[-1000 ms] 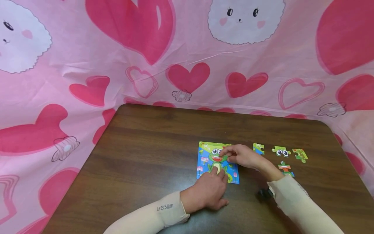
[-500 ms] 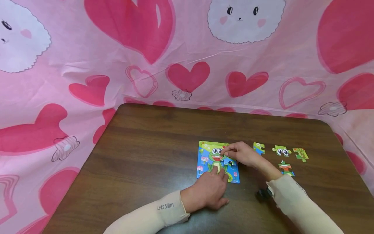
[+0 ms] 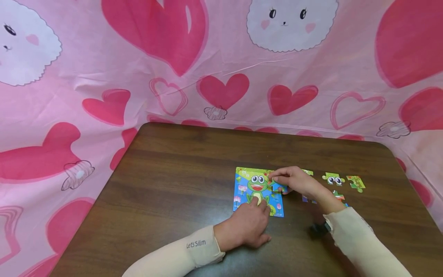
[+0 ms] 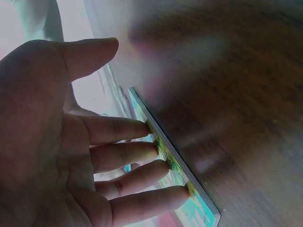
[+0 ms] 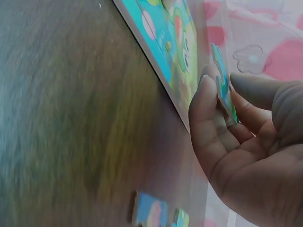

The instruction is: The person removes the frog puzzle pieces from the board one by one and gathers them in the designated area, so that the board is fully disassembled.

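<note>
1. Right hand pinches a puzzle piece, raised at the right edge of the frog board.
2. Left hand, fingers slightly spread, touches the board's near side.
3. Seemingly mid-transfer; next calls for steady pinching.

The head view looks ahead and down at the bench. Both wrist views look from near, tipped sideways; all three show the frog board.
</note>
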{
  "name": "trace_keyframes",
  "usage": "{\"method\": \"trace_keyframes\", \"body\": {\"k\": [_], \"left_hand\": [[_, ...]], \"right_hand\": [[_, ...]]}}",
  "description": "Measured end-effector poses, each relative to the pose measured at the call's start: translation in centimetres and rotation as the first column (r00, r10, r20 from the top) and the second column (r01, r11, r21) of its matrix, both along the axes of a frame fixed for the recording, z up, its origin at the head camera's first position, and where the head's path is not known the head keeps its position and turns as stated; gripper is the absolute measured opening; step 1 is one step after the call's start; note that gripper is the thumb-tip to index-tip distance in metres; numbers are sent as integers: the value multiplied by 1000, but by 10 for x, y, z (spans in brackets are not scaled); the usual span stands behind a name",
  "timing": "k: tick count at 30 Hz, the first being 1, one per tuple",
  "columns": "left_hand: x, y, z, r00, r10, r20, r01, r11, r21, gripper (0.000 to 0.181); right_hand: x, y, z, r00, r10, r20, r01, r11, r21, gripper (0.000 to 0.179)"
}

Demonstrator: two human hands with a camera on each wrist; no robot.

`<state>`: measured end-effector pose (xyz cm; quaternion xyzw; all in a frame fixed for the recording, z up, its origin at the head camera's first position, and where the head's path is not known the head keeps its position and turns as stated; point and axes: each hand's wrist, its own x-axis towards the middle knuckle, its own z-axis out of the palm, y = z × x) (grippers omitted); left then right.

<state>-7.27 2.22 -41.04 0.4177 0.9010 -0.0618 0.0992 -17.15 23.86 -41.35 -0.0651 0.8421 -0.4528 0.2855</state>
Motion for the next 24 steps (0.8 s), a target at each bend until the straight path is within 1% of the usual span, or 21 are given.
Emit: {"method": "trace_keyframes", "body": {"k": [6, 12, 16, 20, 24], "left_hand": [[-1, 1, 0, 1000, 2, 19, -2, 1000, 1, 72], [-1, 0, 1, 999, 3, 38, -3, 1000, 3, 72], [-1, -1, 0, 999, -3, 40, 3, 1000, 9, 71], [0, -1, -1, 1000, -3, 28, 3, 1000, 14, 70], [-1, -1, -1, 1000, -2, 25, 1, 1000, 14, 71]], "right_hand": [[3, 21, 5, 999, -33, -32, 32, 999, -21, 37], [5, 42, 8, 996, -60, -64, 60, 998, -14, 41], [7, 53, 9, 994, -85, -63, 85, 996, -7, 45], [10, 66, 11, 991, -112, -72, 113, 994, 13, 49], [14, 83, 12, 988, -114, -102, 120, 991, 52, 53]]}}
